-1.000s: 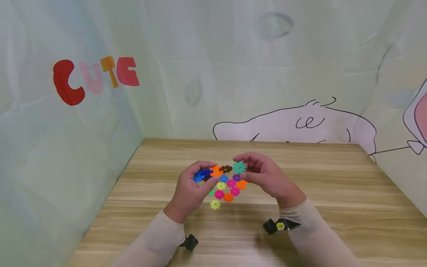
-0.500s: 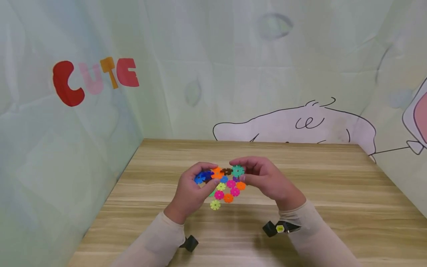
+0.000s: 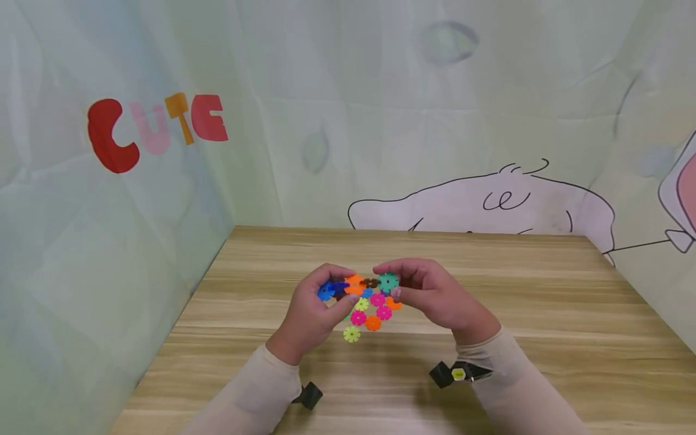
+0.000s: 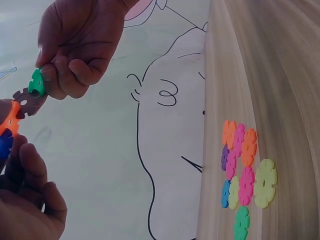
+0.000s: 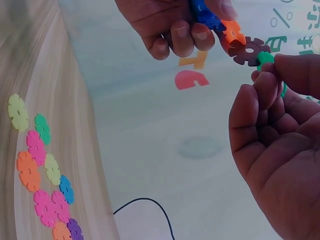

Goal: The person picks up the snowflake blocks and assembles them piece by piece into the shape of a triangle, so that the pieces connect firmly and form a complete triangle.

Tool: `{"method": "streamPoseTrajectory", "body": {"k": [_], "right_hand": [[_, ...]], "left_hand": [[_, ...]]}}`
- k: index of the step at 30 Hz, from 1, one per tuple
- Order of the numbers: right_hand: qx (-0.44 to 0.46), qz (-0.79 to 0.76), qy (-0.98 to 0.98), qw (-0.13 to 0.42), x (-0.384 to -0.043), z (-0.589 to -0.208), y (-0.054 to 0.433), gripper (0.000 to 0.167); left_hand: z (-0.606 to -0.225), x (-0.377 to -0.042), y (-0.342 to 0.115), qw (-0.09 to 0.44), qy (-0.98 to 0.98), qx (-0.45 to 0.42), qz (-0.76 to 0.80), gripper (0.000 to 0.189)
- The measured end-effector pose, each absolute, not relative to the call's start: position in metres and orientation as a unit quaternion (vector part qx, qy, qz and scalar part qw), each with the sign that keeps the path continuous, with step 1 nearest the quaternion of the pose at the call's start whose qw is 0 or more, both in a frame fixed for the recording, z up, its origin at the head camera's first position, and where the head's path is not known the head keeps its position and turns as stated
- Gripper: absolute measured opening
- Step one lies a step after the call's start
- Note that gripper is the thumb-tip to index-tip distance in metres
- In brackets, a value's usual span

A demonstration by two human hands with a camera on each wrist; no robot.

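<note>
My left hand (image 3: 312, 308) pinches an orange notched snowflake disc (image 3: 355, 284) between thumb and fingers. This disc belongs to a short chain, with blue discs (image 3: 325, 292) on its left and a brown disc (image 5: 243, 56) on its right. My right hand (image 3: 437, 293) pinches a teal-green disc (image 3: 388, 283) by its edge. In both wrist views the green disc meets the rim of the brown one, at an angle to it. The chain is held up above the table, and the left fingers cover part of the blue end.
Several loose discs lie on the wooden table (image 3: 244, 338) below the hands, among them a pink disc (image 3: 358, 318), an orange disc (image 3: 373, 323) and a yellow-green disc (image 3: 351, 334). A printed cloth backdrop (image 3: 283, 121) stands behind and to the left of the table.
My right hand has moved slightly left and down, bringing the green disc from beside the brown disc to its edge. The left hand has stayed nearly still; the chain has dipped a little.
</note>
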State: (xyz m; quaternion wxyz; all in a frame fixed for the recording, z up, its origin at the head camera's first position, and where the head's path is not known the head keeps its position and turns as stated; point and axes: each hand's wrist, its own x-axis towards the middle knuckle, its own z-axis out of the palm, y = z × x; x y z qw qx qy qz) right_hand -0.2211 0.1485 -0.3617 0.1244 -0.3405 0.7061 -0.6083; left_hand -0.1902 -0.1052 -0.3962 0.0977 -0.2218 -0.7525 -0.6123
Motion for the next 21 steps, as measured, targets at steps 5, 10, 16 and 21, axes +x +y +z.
{"method": "streamPoseTrajectory", "body": {"k": [5,10,16,21], "right_hand": [[-0.338,-0.605,0.709,0.133,-0.2205,-0.3599,0.1504,0.037],[-0.337,-0.598,0.714,0.134,-0.2199,-0.3579,0.1512,0.038],[-0.351,-0.593,0.712,0.134,-0.22,-0.3571,0.1526,0.037],[-0.37,-0.586,0.708,0.132,-0.2213,-0.3578,0.1549,0.036]], "left_hand": [[-0.3945,-0.1891,-0.1046,0.097,-0.752,-0.228,-0.61,0.033],[-0.3937,-0.1877,-0.1041,0.096,-0.751,-0.236,-0.609,0.033],[-0.3933,-0.1865,-0.1041,0.093,-0.754,-0.242,-0.603,0.033],[-0.3945,-0.187,-0.1034,0.084,-0.759,-0.24,-0.599,0.033]]}}
